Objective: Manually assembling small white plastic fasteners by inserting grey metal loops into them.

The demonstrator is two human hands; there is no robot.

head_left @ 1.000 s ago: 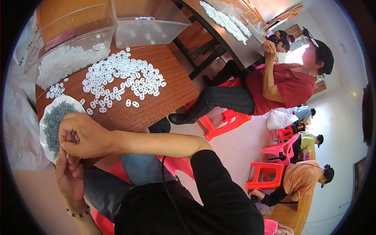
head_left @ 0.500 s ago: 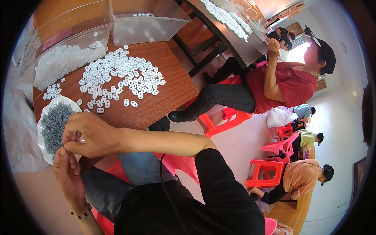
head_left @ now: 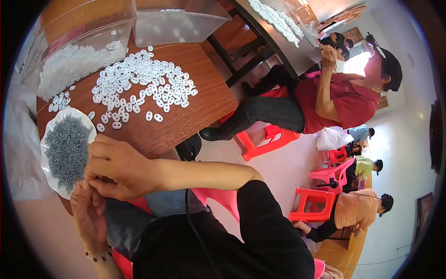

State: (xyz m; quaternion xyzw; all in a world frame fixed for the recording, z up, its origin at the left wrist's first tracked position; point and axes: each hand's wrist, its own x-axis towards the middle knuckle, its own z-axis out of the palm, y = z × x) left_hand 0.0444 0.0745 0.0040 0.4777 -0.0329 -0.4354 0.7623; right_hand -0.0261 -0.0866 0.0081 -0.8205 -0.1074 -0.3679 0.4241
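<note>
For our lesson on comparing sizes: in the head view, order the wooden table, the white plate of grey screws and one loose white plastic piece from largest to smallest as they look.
1. Wooden table, by far the largest.
2. White plate, holding the grey screws.
3. White plastic piece, tiny beside the plate.
No pair looks alike.

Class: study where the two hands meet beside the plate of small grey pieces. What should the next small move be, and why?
Probably reach the right hand to the white oval pieces on the table: both hands, left hand below, pinch together beside the plate of grey pieces, and whatever they hold is hidden.
</note>
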